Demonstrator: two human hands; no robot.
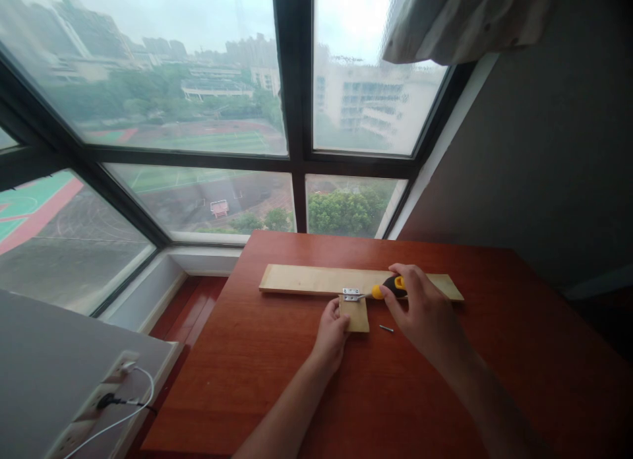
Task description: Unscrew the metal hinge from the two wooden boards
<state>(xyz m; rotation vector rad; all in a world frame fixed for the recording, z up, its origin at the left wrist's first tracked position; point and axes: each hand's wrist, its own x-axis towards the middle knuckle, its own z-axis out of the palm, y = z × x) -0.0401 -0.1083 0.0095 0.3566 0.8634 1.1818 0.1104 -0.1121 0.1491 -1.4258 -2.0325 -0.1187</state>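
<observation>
My right hand (420, 304) is closed around a yellow-and-black screwdriver (394, 287), held nearly level. Its shaft points left, and the tip meets the lower leaf of a small silver hinge (351, 294). One leaf of that hinge lies over a small wooden block (355, 319), the other over the near edge of a long pale board (306, 279). My left hand (333, 330) grips the block along its left side, thumb on top. Just right of the block lies a small metal bit or pin (386, 328), too small to tell which.
Everything rests on a reddish-brown wooden table (222, 393). Beyond its far edge stand large windows with dark frames (299, 162). A wall socket strip with plugged-in cables (106, 401) is at lower left, and a grey wall (544, 162) rises on the right.
</observation>
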